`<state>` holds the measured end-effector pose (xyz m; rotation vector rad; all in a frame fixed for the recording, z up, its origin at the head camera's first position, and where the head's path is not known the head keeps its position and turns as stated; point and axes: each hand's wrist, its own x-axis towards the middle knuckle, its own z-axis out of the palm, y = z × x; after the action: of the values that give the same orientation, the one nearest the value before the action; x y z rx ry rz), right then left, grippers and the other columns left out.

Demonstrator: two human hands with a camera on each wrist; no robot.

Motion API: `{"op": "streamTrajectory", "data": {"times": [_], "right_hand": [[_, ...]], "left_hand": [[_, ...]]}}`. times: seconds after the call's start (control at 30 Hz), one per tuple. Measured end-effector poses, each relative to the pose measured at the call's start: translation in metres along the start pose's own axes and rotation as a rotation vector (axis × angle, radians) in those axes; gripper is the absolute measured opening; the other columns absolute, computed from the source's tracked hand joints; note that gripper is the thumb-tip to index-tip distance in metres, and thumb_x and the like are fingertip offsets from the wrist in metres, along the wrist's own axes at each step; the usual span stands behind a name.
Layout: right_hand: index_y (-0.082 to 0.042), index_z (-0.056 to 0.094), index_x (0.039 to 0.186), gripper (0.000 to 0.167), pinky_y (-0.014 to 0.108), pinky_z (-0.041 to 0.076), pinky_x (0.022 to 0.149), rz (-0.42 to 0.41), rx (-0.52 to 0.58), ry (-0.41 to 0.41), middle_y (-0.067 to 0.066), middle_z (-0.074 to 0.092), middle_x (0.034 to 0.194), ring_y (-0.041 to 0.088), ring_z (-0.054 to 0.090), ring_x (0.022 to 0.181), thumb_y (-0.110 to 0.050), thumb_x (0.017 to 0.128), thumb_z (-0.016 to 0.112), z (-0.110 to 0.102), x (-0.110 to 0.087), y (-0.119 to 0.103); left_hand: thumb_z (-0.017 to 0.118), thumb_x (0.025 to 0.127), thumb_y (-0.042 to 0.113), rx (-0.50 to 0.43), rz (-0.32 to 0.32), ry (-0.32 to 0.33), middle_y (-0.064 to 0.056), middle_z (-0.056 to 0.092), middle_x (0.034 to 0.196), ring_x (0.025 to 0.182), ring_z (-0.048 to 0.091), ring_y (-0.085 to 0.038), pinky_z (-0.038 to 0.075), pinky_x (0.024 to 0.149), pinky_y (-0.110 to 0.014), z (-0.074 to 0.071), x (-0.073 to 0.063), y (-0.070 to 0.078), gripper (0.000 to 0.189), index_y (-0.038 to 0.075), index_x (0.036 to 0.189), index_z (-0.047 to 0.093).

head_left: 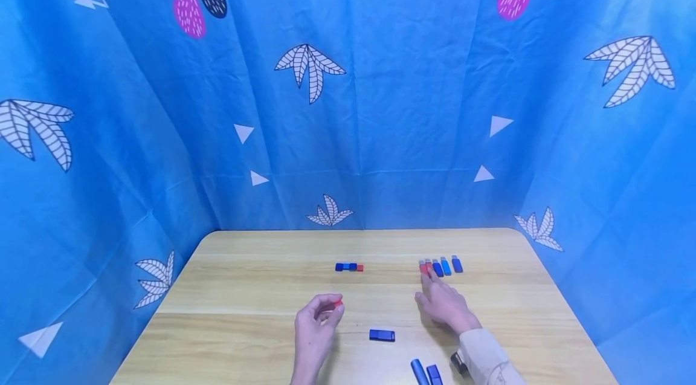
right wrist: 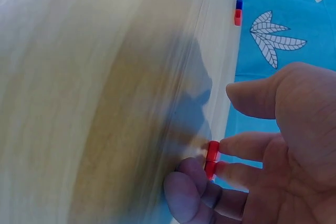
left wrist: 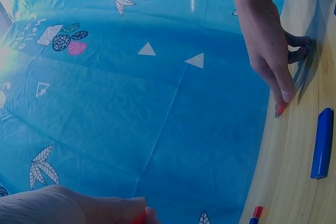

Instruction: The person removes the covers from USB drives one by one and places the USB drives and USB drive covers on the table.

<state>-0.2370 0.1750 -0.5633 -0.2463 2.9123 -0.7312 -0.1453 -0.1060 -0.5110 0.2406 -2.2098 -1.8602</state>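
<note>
My left hand (head_left: 314,327) pinches a small red cap (head_left: 338,303) between thumb and fingers above the table. At the back right my right hand (head_left: 447,307) reaches forward. Two extended fingertips touch the ends of two red USB flash drives (right wrist: 212,150), and the thumb stands apart. Beside them in the row lie a dark blue flash drive (head_left: 437,268), a light blue one (head_left: 446,266) and another dark blue one (head_left: 457,265). Several small caps, blue and red, form a line at the back middle, ending in a red cap (head_left: 360,268).
Between the hands lies a dark blue flash drive (head_left: 382,335). Near the front edge are a blue stick (head_left: 419,372) and a dark blue one (head_left: 434,374). The wooden table (head_left: 244,288) is bordered by a blue patterned curtain (head_left: 391,101).
</note>
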Motion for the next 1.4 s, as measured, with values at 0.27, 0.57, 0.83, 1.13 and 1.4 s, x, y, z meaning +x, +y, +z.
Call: {"op": "streamTrajectory", "data": {"times": [0.27, 0.57, 0.83, 1.13, 1.4], "right_hand": [[0.005, 0.038, 0.151, 0.063, 0.066, 0.037, 0.114, 0.012, -0.006, -0.002, 0.025, 0.019, 0.167, 0.052, 0.034, 0.146, -0.031, 0.103, 0.056, -0.001, 0.004, 0.006], [0.006, 0.035, 0.153, 0.063, 0.05, 0.057, 0.079, 0.038, 0.011, -0.005, 0.026, 0.015, 0.167, 0.054, 0.057, 0.121, -0.029, 0.104, 0.055, -0.004, 0.005, 0.007], [0.004, 0.029, 0.156, 0.068, 0.04, 0.049, 0.054, 0.049, 0.006, 0.001, 0.026, 0.015, 0.168, 0.036, 0.064, 0.078, -0.03, 0.102, 0.056, -0.003, 0.006, 0.008], [0.008, 0.044, 0.147, 0.057, 0.061, 0.038, 0.116, -0.089, -0.025, 0.022, 0.026, 0.032, 0.162, 0.047, 0.038, 0.146, -0.025, 0.102, 0.057, -0.006, 0.016, 0.006], [0.01, 0.043, 0.147, 0.058, 0.063, 0.037, 0.115, -0.083, -0.026, -0.022, 0.029, 0.033, 0.161, 0.051, 0.037, 0.145, -0.025, 0.103, 0.057, -0.009, 0.023, 0.007]], "left_hand": [[0.078, 0.084, 0.006, 0.021, -0.018, -0.004, -0.009, 0.077, 0.103, 0.09, 0.068, -0.01, 0.055, 0.077, -0.018, 0.001, -0.001, -0.002, 0.019, 0.007, 0.103, 0.074], [0.078, 0.084, 0.006, 0.034, -0.002, -0.008, -0.007, 0.077, 0.1, 0.09, 0.069, -0.009, 0.056, 0.077, -0.019, 0.003, -0.003, -0.002, 0.016, 0.01, 0.098, 0.075], [0.078, 0.083, 0.006, 0.03, -0.009, -0.031, -0.011, 0.077, 0.1, 0.082, 0.068, -0.008, 0.054, 0.074, -0.018, 0.005, -0.005, -0.003, 0.015, 0.009, 0.097, 0.075], [0.078, 0.082, 0.005, 0.046, -0.002, -0.028, -0.01, 0.077, 0.099, 0.085, 0.068, -0.007, 0.055, 0.075, -0.019, 0.007, -0.007, -0.005, 0.016, 0.008, 0.097, 0.075], [0.081, 0.082, 0.01, 0.057, -0.01, -0.045, -0.004, 0.077, 0.097, 0.08, 0.066, -0.007, 0.053, 0.074, -0.017, 0.007, -0.01, -0.004, 0.016, 0.012, 0.097, 0.075]]}}
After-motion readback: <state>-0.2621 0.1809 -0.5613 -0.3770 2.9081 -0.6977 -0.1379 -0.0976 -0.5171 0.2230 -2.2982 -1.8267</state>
